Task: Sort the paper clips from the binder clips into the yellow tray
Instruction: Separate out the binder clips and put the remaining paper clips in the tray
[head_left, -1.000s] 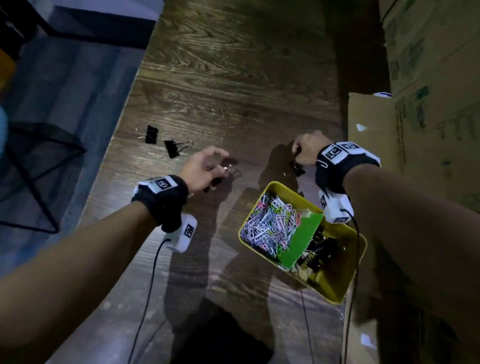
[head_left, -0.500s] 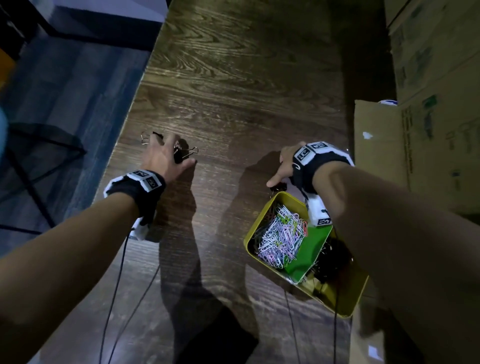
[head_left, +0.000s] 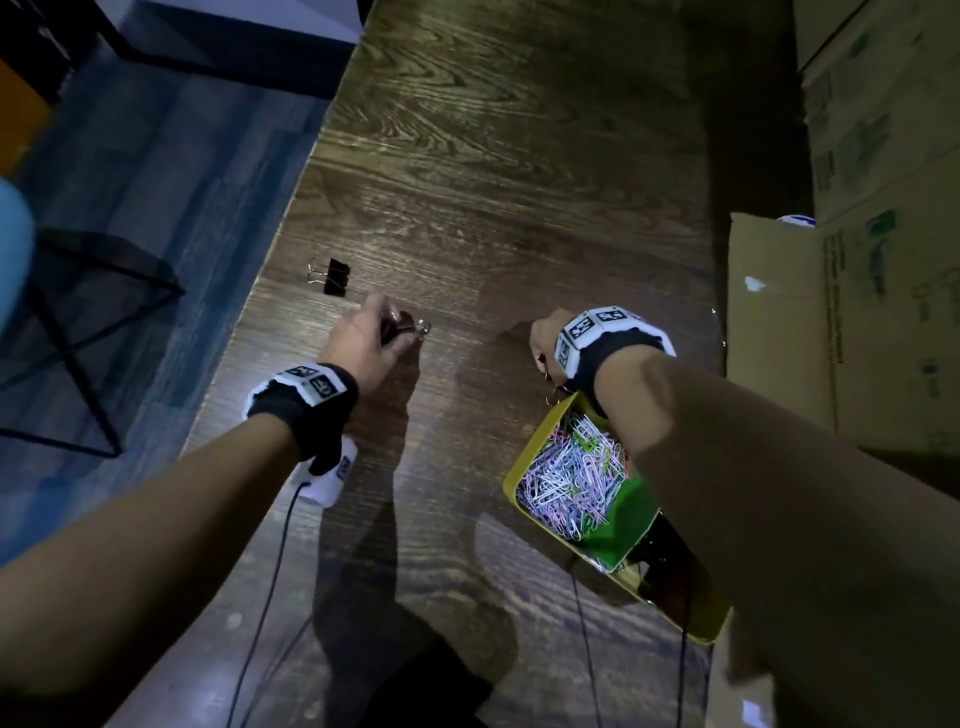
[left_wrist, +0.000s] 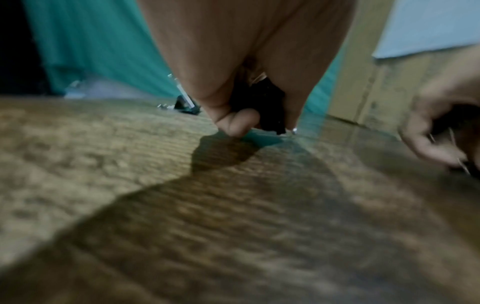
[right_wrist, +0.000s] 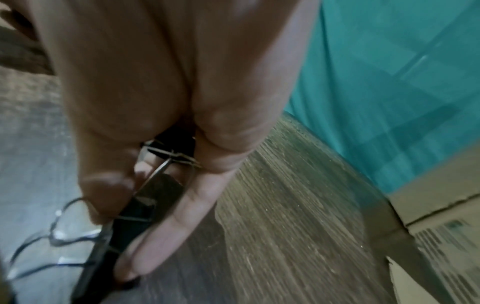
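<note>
Yellow tray (head_left: 524, 457): we see it tilted diagonally, split by a green divider (head_left: 631, 519).
Paper clips (head_left: 571, 475): pastel heap, far compartment.
Binder clips (head_left: 670, 561): black, dim, near compartment.
Loose binder clip (head_left: 335, 277): black, beyond the tray.

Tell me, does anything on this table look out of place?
One black binder clip lies alone on the wooden table near its left edge, far from the yellow tray where the paper clips sit. Otherwise nothing looks spilled or damaged.
</note>
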